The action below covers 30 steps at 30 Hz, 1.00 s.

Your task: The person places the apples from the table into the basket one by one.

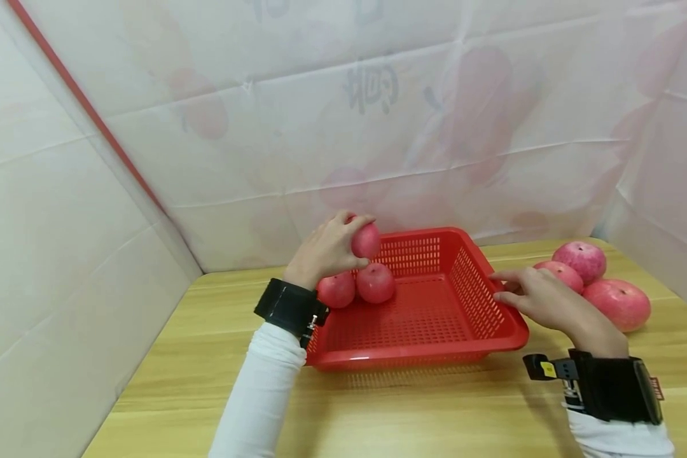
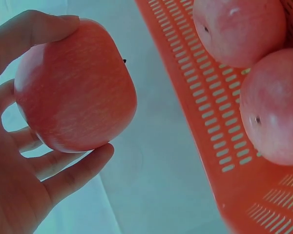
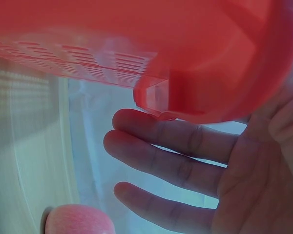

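A wood-grain desk (image 1: 206, 394) carries a red plastic basket (image 1: 412, 353) with slotted walls. A person's right hand (image 1: 541, 299) touches the basket's right rim, its grip loose and fingers extended, while the left hand (image 1: 323, 251) has its grip curled around a red apple (image 1: 366, 242), held up near the back left corner. Two apples (image 1: 376, 283) lie inside, toward the left; three more apples (image 1: 617, 305) sit on the desk at right.

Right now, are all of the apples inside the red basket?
No, three apples lie on the table, to the right of the basket.
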{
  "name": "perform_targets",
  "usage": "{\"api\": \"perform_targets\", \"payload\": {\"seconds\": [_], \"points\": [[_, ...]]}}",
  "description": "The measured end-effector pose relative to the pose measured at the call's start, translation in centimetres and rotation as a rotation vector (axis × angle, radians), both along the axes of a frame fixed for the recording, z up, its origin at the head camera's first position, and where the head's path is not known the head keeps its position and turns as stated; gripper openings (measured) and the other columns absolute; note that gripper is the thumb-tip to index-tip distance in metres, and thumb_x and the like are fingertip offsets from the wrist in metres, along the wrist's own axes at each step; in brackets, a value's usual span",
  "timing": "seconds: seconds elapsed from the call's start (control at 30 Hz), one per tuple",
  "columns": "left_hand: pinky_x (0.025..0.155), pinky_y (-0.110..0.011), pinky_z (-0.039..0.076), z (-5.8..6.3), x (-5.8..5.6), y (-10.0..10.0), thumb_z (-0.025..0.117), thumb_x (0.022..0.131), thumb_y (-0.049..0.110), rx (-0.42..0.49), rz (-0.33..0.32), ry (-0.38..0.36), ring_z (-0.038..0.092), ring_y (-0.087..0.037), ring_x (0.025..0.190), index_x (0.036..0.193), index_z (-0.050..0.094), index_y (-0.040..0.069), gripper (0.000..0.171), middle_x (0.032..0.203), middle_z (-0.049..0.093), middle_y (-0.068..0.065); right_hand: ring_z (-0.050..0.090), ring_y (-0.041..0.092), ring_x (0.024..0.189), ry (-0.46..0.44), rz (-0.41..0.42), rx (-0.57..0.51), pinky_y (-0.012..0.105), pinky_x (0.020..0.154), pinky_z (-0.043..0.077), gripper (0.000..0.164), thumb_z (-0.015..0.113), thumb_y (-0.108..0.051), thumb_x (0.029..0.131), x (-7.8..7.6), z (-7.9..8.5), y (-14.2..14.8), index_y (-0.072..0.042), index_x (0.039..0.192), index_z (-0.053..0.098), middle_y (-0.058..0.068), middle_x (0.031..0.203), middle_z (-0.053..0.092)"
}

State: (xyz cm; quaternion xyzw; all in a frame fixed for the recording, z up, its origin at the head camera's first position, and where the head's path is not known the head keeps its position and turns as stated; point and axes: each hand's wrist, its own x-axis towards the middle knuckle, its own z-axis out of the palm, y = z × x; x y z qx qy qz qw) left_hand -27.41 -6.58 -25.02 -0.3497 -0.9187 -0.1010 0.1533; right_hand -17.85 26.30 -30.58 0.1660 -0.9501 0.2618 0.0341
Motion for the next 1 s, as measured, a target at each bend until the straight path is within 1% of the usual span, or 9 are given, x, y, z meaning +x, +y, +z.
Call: {"api": "perform_targets", "payload": {"seconds": [0.1, 0.2, 0.37, 0.5, 0.63, 0.87, 1.0], "points": [[0.077, -0.041, 0.049, -0.1, -0.1, 0.5, 0.075, 0.068, 0.035, -0.006, -0.006, 0.001, 0.047, -0.021, 0.099, 0.131, 0.045, 0.023, 0.07, 0.118, 0.046, -0.007, 0.059, 0.016, 0.069, 0.01, 0.001, 0.004, 0.039, 0.06, 0.055, 0.036, 0.063, -0.008, 0.081, 0.0, 0.0, 0.0, 0.009, 0.113, 0.055, 0.013, 0.084, 0.066], [0.077, -0.04, 0.049, -0.3, -0.1, 1.0, 0.075, 0.068, 0.034, -0.004, -0.011, -0.021, 0.047, -0.021, 0.099, 0.131, 0.044, 0.023, 0.071, 0.119, 0.047, -0.007, 0.06, 0.017, 0.069, 0.023, 0.001, 0.012, 0.04, 0.061, 0.055, 0.036, 0.063, -0.008, 0.081, 0.0, -0.1, 0.0, 0.009, 0.112, 0.056, 0.013, 0.083, 0.066], [0.078, -0.04, 0.049, -0.6, 0.0, 1.7, 0.073, 0.069, 0.035, -0.006, -0.002, -0.049, 0.046, -0.02, 0.101, 0.132, 0.044, 0.025, 0.07, 0.121, 0.046, -0.006, 0.06, 0.016, 0.069, 0.024, 0.005, 0.014, 0.039, 0.06, 0.055, 0.036, 0.063, -0.008, 0.081, 0.1, -0.1, -0.1, 0.009, 0.111, 0.056, 0.013, 0.082, 0.066], [0.078, -0.04, 0.049, -0.6, -0.1, 2.0, 0.073, 0.069, 0.036, 0.001, 0.003, -0.052, 0.045, -0.02, 0.102, 0.131, 0.044, 0.026, 0.069, 0.121, 0.046, -0.006, 0.059, 0.015, 0.067, 0.013, 0.003, 0.012, 0.038, 0.06, 0.055, 0.036, 0.062, -0.008, 0.081, 0.1, 0.0, -0.3, 0.009, 0.112, 0.055, 0.012, 0.082, 0.066], [0.079, -0.039, 0.048, -0.6, -0.2, 2.3, 0.073, 0.069, 0.036, 0.005, -0.006, -0.054, 0.046, -0.02, 0.101, 0.131, 0.044, 0.026, 0.069, 0.12, 0.046, -0.006, 0.059, 0.015, 0.067, 0.01, 0.001, 0.013, 0.038, 0.06, 0.055, 0.035, 0.062, -0.007, 0.081, 0.1, 0.0, -0.3, 0.01, 0.112, 0.055, 0.012, 0.082, 0.066], [0.078, -0.037, 0.049, -1.0, -0.5, 2.8, 0.074, 0.069, 0.036, -0.005, -0.001, -0.064, 0.046, -0.017, 0.098, 0.131, 0.043, 0.028, 0.07, 0.117, 0.046, -0.004, 0.059, 0.015, 0.068, 0.006, 0.002, 0.012, 0.038, 0.06, 0.054, 0.035, 0.062, -0.007, 0.082, 0.0, -0.1, -0.4, 0.009, 0.112, 0.055, 0.012, 0.083, 0.066], [0.078, -0.036, 0.049, -1.0, -0.5, 3.2, 0.073, 0.069, 0.036, -0.005, -0.008, -0.068, 0.046, -0.017, 0.099, 0.131, 0.043, 0.028, 0.07, 0.118, 0.046, -0.004, 0.059, 0.015, 0.068, 0.001, -0.005, 0.008, 0.038, 0.06, 0.055, 0.035, 0.062, -0.007, 0.082, 0.0, 0.0, -0.4, 0.009, 0.112, 0.055, 0.013, 0.083, 0.066]]}}
